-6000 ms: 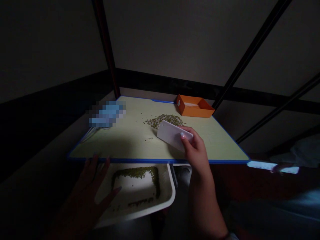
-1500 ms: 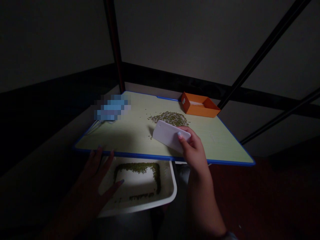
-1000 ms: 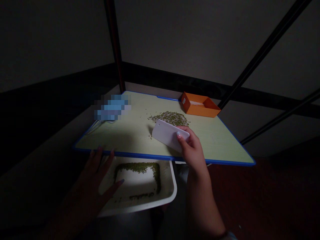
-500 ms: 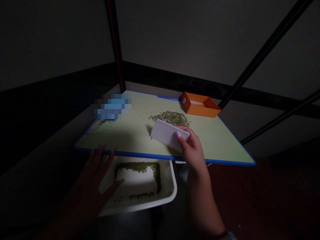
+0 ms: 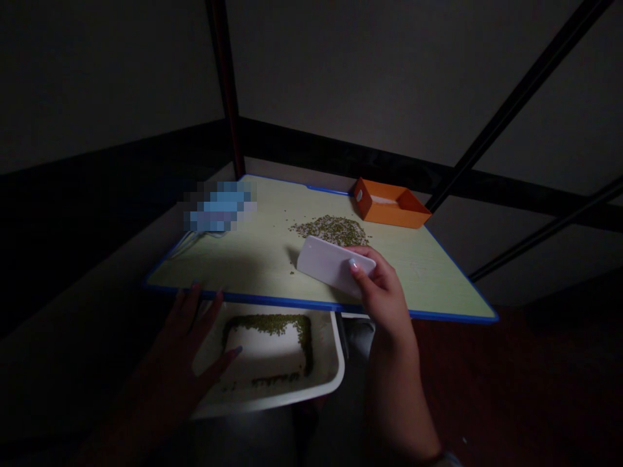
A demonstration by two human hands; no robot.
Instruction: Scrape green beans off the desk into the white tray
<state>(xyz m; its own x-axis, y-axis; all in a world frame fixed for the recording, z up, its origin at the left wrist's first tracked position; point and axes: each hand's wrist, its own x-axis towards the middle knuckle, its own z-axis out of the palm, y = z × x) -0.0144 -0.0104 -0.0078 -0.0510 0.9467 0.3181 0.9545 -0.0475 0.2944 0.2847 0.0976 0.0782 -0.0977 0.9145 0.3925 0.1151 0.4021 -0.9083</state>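
My right hand point(image 5: 387, 295) grips a flat white plastic scraper point(image 5: 325, 261), thumb on its near face and fingers behind it. The scraper is held tilted over the pale table board point(image 5: 233, 272), just in front of a pile of small green beans or seeds point(image 5: 333, 228) mixed with paler bits. Below the board's front edge, a white basin point(image 5: 339, 363) holds more green grains point(image 5: 272, 322) along its far and right sides. With fingers spread, my left hand point(image 5: 182, 350) is over the basin's left side, fingertips by the board's edge; contact is unclear in the shade.
An orange open box point(image 5: 394, 216) with something whitish inside stands at the board's back right corner. At the left edge lies a pixelated blue item point(image 5: 221, 206) with a pale cord. Dark-framed walls point(image 5: 341, 71) close in behind the board.
My right hand and the scraper have shifted slightly right and toward me. The left hand, the pile and the basin look the same.
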